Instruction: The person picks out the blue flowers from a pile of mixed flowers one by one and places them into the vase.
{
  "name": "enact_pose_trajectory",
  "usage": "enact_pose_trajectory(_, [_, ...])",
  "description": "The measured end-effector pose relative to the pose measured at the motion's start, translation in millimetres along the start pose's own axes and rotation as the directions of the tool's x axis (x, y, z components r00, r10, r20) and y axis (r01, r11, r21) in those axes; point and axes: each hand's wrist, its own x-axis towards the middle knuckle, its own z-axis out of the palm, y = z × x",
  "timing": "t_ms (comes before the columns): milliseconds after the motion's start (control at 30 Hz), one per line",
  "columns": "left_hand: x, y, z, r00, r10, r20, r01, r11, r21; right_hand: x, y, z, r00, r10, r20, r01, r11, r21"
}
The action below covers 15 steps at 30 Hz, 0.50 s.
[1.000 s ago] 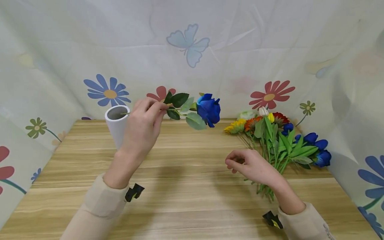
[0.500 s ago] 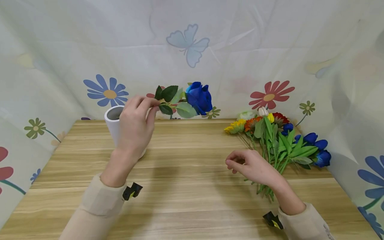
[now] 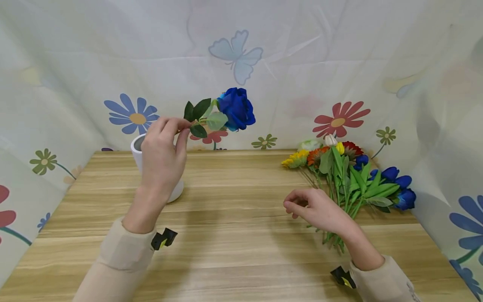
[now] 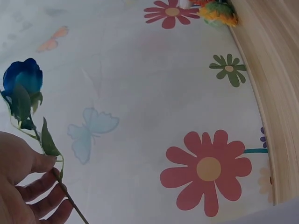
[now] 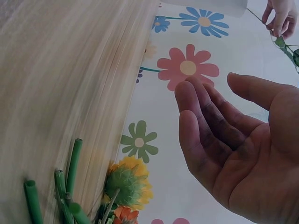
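A blue rose (image 3: 237, 109) with green leaves is pinched by its stem between the thumb and fingers of my left hand (image 3: 162, 151). Its bloom points up and to the right in the head view; the left wrist view shows the thin stem running down past the fingers. Behind that hand stands a white vase (image 3: 138, 147), its rim partly covered. My right hand (image 3: 317, 209) holds nothing, its fingers loosely curved beside the stems of a pile of flowers (image 3: 351, 184). In the right wrist view the palm (image 5: 261, 172) faces the camera.
The pile at the right mixes yellow, orange, red, white and blue blooms, with green stems (image 5: 72, 168) pointing toward the near edge. A wooden table (image 3: 234, 251) lies under everything. Behind it hangs a cloth backdrop (image 3: 302, 84) printed with flowers and a butterfly.
My left hand has moved left and slightly up with the blue rose, whose bloom has risen and tilted more upright. More of the vase is covered. The right hand has stayed still.
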Motion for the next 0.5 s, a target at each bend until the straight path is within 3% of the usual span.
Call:
enact_pose_trajectory(167, [1.7,-3.0,-0.9,0.999,-0.022,-0.025,0.023,1.0,0.001,0.0,0.5,0.3,1.0,0.001,0.0,-0.001,1.0,-0.002])
enact_pose_trajectory(500, [0.5,-10.4,-3.3,0.997,-0.069,-0.017,0.069,0.997,0.032,-0.2,0.6,0.0,1.0,0.007,0.007,-0.007,1.0,0.002])
